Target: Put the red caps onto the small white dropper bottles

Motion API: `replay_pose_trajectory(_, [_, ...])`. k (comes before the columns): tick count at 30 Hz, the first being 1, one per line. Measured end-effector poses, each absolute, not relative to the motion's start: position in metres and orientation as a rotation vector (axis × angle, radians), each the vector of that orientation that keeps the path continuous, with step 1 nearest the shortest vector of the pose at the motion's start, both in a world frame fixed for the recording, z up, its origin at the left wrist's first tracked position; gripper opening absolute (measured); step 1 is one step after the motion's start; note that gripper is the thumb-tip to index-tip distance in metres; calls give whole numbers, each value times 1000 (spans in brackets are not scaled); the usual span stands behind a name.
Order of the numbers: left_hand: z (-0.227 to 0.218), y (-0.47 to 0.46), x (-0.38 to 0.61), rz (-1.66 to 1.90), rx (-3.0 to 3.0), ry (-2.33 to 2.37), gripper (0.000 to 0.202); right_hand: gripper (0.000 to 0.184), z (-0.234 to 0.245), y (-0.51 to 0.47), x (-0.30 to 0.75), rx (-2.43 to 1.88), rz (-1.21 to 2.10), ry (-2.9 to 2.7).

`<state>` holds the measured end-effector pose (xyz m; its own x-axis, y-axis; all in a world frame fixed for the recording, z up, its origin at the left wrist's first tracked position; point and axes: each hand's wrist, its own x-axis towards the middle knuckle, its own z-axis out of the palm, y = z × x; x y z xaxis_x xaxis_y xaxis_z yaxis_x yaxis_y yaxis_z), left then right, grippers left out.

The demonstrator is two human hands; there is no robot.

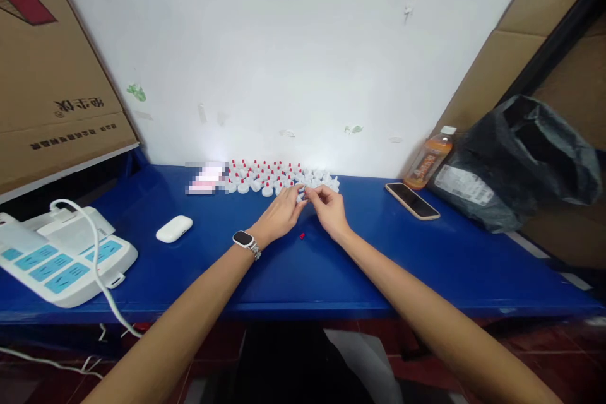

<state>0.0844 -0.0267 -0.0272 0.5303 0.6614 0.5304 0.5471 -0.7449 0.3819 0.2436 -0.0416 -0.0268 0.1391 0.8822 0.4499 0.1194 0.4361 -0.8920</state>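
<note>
Several small white caps with red tips (265,175) lie in a cluster against the wall on the blue table (293,271). My left hand (280,214), a watch on its wrist, and my right hand (329,209) meet at the cluster's near edge. Both pinch a small white cap (303,194) between their fingertips. A single small red piece (302,237) lies on the table just below and between my two hands.
A white earbud case (174,228) and a white power strip with cable (61,259) sit at the left. A phone (411,200), an orange drink bottle (428,161) and a black plastic bag (516,161) lie at the right. Cardboard boxes (52,69) lean at both sides.
</note>
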Motion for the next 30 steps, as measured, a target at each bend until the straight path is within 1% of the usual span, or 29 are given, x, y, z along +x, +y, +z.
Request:
replay_pose_trajectory(4, [-28, -25, 80, 1035, 2570, 1031, 40, 44, -24, -43, 243, -1015, 721, -1362])
replay_pose_trajectory(11, [-20, -20, 75, 1093, 2457, 1006, 32, 39, -19, -40, 249, -1016, 754, -1441])
replay_pose_trajectory(14, [-16, -13, 67, 1163, 2265, 1118, 31, 38, -20, -34, 258, -1086, 646, -1395])
replay_pose_trajectory(18, [-15, -5, 52, 1108, 2232, 1158, 22, 28, -25, -26, 278, -1228, 475, -1469])
replay_pose_trajectory(23, [-20, 0, 49, 1129, 2223, 1120, 17, 16, -32, -21, 287, -1390, 290, -1599])
replay_pose_trajectory(27, [-22, 1, 51, 1066, 2250, 1184, 15, 15, -27, -13, 275, -1498, 37, -1752])
replay_pose_trajectory(30, [-24, 3, 50, 1030, 2220, 1200, 16, 17, -18, -2, 261, -1547, -60, -1882])
